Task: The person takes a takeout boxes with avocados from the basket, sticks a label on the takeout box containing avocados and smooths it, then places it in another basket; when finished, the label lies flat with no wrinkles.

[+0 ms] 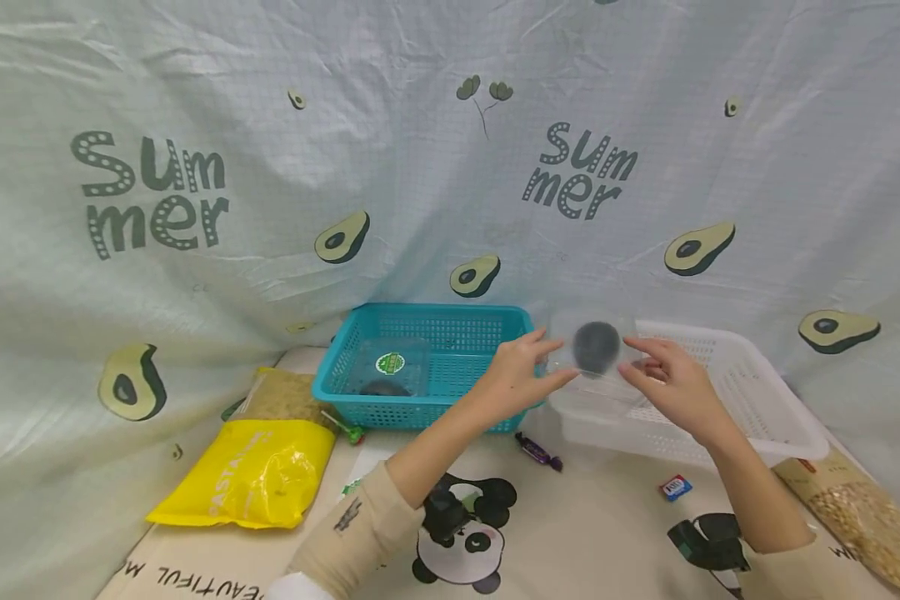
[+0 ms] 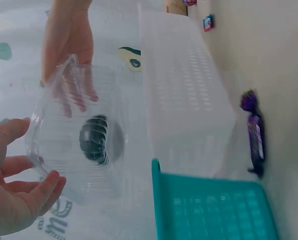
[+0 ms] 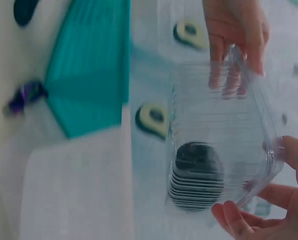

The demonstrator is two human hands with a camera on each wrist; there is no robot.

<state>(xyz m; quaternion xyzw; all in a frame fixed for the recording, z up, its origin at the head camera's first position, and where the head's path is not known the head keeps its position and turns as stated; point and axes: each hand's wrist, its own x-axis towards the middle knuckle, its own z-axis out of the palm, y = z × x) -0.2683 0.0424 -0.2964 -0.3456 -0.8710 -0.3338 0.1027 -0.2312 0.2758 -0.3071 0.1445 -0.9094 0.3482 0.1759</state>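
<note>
Both hands grip a clear plastic box (image 1: pixel 562 329) from opposite sides, raised over the near left end of the white basket (image 1: pixel 787 400). A dark round item (image 1: pixel 596 348) shows inside it, blurred by the ribbed plastic. My left hand (image 1: pixel 521 371) holds the left edge; in the left wrist view its thumb and fingers curl at the box rim. On the opposite edge, my right hand (image 1: pixel 671 383) pinches the rim, thumb and fingers apart around it in the right wrist view. A second clear box (image 1: pixel 352 362) with a green round sticker lies in the teal basket (image 1: pixel 420 414).
A yellow pasta bag (image 1: pixel 270 479) and a green lollipop (image 1: pixel 354 435) lie left of the teal basket. In front of the baskets are a purple-wrapped candy (image 1: pixel 537 452) and a small blue-and-red packet (image 1: pixel 675 487). A bag of grains (image 1: pixel 862 508) is at the right.
</note>
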